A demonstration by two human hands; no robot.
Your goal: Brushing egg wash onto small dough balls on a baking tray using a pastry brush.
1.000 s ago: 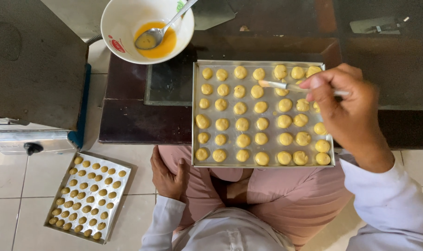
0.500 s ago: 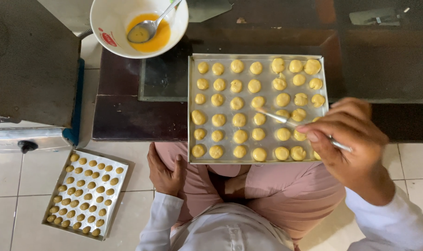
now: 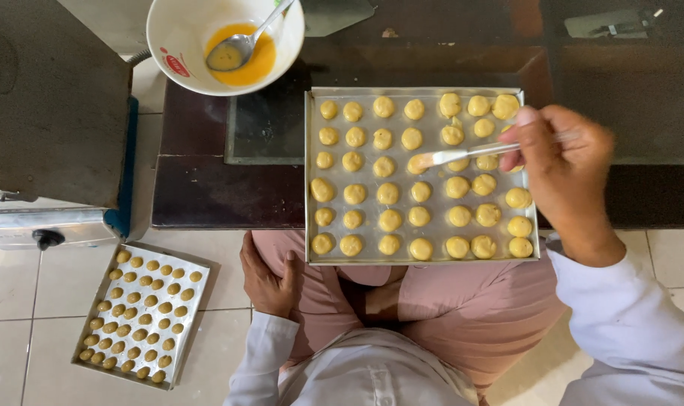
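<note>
My right hand (image 3: pixel 564 169) holds a small pastry brush (image 3: pixel 462 155) over a metal baking tray (image 3: pixel 309 173). Rows of round yellow dough balls (image 3: pixel 388 194) fill the tray, and the brush tip touches one ball in the middle of the third row from the top. The tray rests partly on a dark low table (image 3: pixel 206 188) and overhangs my lap. Down at the left, my left hand (image 3: pixel 268 280) lies on my knee in pink trousers, holding nothing, fingers loosely apart.
A white bowl (image 3: pixel 184 45) with orange egg wash and a metal spoon (image 3: pixel 240 45) stands on the table at the upper left. A second tray of darker small cookies (image 3: pixel 142 316) lies on the tiled floor. A dark metal oven (image 3: pixel 48 113) stands at the left.
My right hand moved from the tray's lower right edge up to its upper right, and the brush tip now rests on a ball near the tray's middle. The left hand stayed on my knee.
</note>
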